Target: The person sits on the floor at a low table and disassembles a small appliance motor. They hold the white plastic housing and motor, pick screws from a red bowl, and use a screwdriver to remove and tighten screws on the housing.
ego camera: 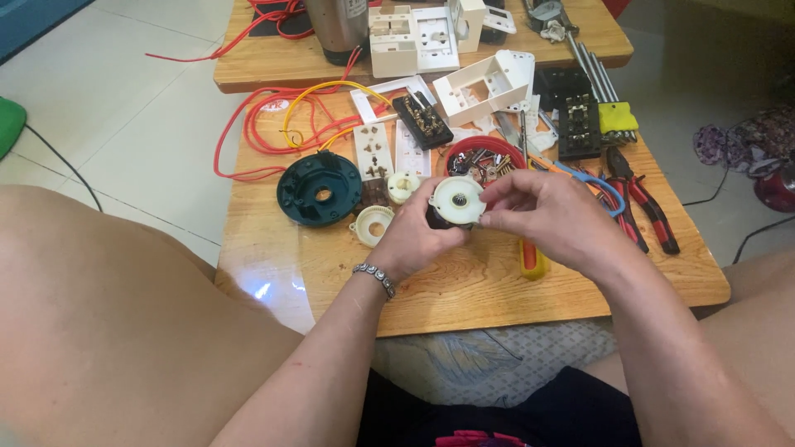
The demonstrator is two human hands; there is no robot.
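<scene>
Two hands grip one white toothed wheel [457, 199] above the desk's [464, 290] front edge: left hand [414, 236] cupping it, right hand [542, 217] pinching its rim. A slip could drop it among loose screws in the red bowl [484, 149].

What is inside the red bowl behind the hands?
The red bowl holds a jumble of small metal screws and parts. The right hand covers its near rim, so the rest of the contents cannot be seen.
</scene>
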